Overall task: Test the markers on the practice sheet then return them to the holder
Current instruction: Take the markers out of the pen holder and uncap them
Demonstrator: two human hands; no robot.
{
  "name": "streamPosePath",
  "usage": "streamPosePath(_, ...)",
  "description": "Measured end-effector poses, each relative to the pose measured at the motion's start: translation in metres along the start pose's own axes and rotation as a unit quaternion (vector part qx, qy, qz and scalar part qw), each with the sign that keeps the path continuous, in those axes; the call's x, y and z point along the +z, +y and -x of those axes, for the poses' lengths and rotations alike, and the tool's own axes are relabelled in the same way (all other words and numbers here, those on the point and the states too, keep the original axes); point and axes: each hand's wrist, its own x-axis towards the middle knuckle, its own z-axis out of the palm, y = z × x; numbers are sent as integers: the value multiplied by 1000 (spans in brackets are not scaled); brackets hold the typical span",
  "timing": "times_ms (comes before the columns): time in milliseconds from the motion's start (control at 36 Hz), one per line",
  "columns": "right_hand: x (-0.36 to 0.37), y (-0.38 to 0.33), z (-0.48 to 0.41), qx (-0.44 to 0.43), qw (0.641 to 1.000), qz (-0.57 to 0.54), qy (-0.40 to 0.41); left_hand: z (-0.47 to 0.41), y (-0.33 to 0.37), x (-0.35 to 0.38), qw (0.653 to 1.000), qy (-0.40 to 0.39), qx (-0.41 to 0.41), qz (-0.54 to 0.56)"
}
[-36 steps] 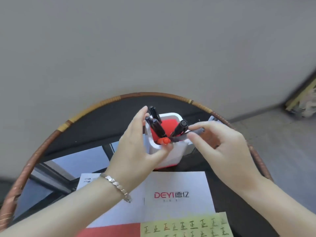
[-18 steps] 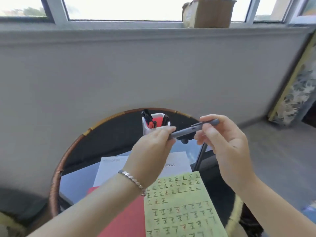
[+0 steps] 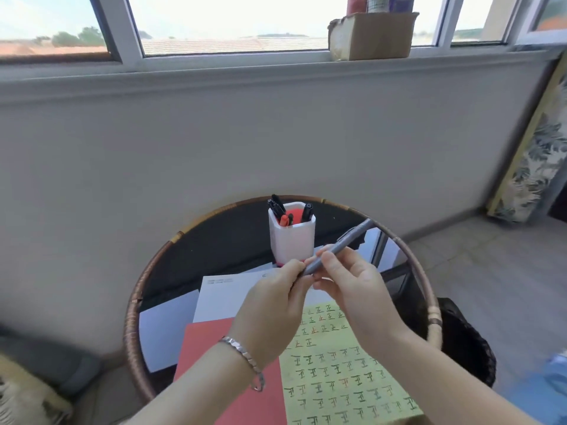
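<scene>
Pinching grey marker (image 3: 346, 240): L hand (image 3: 273, 308) low end, R hand (image 3: 359, 289) midway.

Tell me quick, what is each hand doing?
Left hand: pinches the marker's near end.
Right hand: grips the marker's barrel.

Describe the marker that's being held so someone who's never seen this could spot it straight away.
On the round wicker-rimmed table under the window stands a white holder of markers. In front of it, the left hand and right hand grip one marker slanting up to the right. It alone is grey; those in the holder are black or red.
</scene>
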Motion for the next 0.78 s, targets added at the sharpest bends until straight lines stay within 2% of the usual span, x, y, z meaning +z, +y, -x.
streamPosePath(111,4,6,-2,-22,999,17,21,2,-9,3,998,22,37,-49)
streamPosePath(278,-2,9,-10,-30,997,70,25,-3,-18,6,999,-3,19,-40)
streamPosePath(389,-30,-4,-35,-39,989,111,89,-5,-24,11,997,-6,-71,16)
streamPosePath(472,-73,-11,-59,65,975,194,84,-9,-30,15,986,-29,-151,62)
streamPosePath(556,-117,-5,-74,144,929,336,59,-19,-33,22,954,-46,-245,166)
streamPosePath(639,-147,5,-83,142,833,530,74,-34,-31,34,907,-57,-305,284)
streamPosePath(667,-153,9,-84,144,807,567,83,-39,-28,39,901,-60,-307,299)
streamPosePath(778,-177,29,-90,163,760,620,106,-60,-12,73,934,-81,-261,229)
